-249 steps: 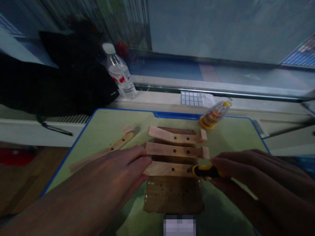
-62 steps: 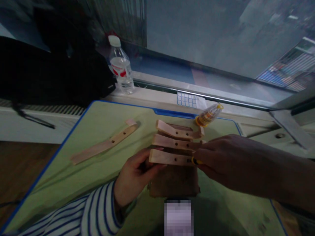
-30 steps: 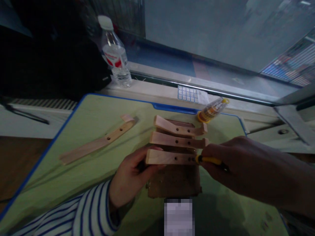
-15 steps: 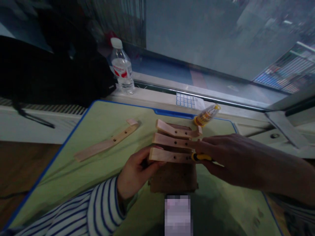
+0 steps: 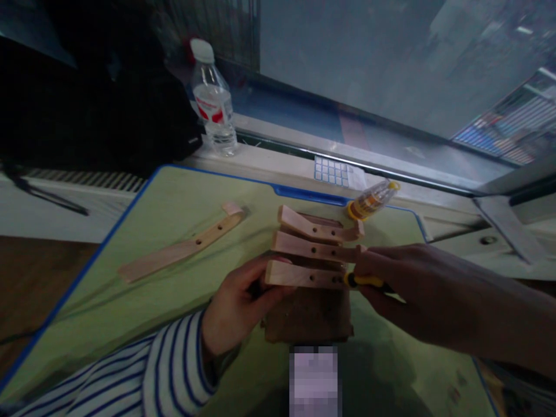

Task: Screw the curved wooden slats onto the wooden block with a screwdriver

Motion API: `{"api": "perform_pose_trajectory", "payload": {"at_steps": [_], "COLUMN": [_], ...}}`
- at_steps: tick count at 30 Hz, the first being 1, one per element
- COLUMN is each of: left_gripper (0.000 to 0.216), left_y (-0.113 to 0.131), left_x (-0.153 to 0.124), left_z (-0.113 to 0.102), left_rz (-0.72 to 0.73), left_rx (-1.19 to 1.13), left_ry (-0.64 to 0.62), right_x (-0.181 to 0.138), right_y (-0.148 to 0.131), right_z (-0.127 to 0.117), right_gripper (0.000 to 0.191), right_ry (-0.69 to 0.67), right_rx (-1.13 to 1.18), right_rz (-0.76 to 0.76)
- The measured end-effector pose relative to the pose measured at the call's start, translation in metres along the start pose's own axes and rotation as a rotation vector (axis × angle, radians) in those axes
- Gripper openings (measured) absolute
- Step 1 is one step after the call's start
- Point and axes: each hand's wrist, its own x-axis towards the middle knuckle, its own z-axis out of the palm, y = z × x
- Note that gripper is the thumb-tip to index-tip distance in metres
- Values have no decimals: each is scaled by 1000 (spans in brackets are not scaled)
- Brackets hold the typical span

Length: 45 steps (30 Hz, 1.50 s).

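"What did the person's left hand (image 5: 245, 304) hold?" one speaker asked.

"Its curled fingers gripped the left end of a pale, flat wooden slat with drilled holes (image 5: 299, 274), the nearest of three lying in a row on a rough brown board (image 5: 308, 318)," the other replied.

"And the right hand (image 5: 403, 284)?"

"Its bent fingers pinched a slim yellow-and-black screwdriver (image 5: 367, 281), tip at the slat's right end."

"What lay left of the hands?"

"A long, hooked wooden strip (image 5: 182, 246) lay on a green desk mat (image 5: 108, 301)."
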Motion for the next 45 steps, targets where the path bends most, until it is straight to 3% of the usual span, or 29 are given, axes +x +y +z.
{"api": "perform_pose_trajectory", "payload": {"at_steps": [7, 14, 19, 24, 29, 33, 41, 45], "left_gripper": [27, 28, 26, 35, 37, 34, 36, 35], "left_y": [-1, -3, -3, -5, -3, -3, -7, -4], "left_x": [-1, -1, -1, -3, -4, -4, -8, -7], "left_z": [1, -1, 1, 0, -6, -8, -9, -9], "left_rz": [-8, -6, -34, -19, 207, 353, 293, 302], "left_rx": [11, 26, 45, 183, 362, 432, 398, 395], "left_ry": [12, 9, -10, 57, 221, 219, 164, 157], "right_x": [0, -1, -4, 0, -2, -3, 1, -2], "right_y": [-5, -11, -12, -14, -16, -11, -8, -10], "right_z": [2, 11, 14, 9, 0, -5, -4, -4], "right_gripper": [17, 13, 10, 14, 26, 17, 17, 19], "right_ry": [-19, 102, 53, 29, 32, -12, -37, -28], "right_rx": [98, 60, 16, -135, -164, -152, -114, -89], "right_rz": [107, 220, 274, 208, 97, 11, -63, -28]}}
